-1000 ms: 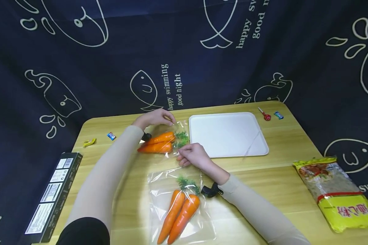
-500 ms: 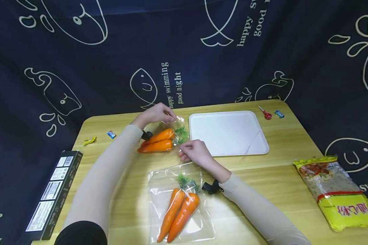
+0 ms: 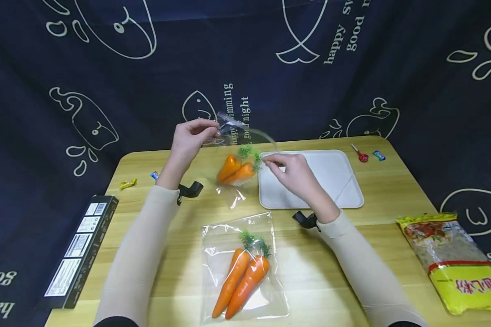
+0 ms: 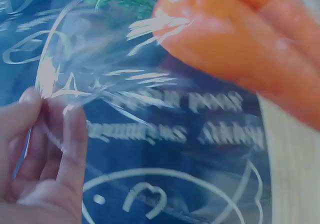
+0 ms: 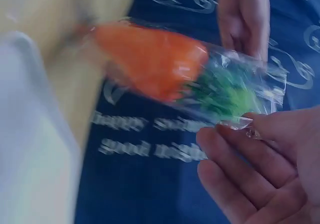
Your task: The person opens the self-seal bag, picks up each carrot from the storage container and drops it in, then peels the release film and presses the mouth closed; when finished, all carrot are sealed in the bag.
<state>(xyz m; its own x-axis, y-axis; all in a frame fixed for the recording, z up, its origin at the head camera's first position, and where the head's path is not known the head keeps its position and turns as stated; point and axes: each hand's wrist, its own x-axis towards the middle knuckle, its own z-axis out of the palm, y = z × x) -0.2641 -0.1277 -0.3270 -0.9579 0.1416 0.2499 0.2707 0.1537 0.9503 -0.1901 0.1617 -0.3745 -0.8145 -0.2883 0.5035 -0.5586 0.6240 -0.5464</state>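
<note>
From head: looks forward and down over table (image 3: 311,281). From both wrists: looks close-up toward curtain (image 5: 150,184), sharing bagged carrots (image 5: 150,61).

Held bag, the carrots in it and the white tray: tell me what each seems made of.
Bag: thin, glossy plastic film, given its transparency, creases and sharp highlights.
Carrots: probably imitation, perhaps plastic or foam, judging by the smooth, even orange; the bag's gloss leaves it open.
White tray: likely hard plastic, smooth and faintly shiny, with moulded-looking rounded corners; coated metal is possible.

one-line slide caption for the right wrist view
Right hand pinches a bag of carrots, left hand at its other edge.
</note>
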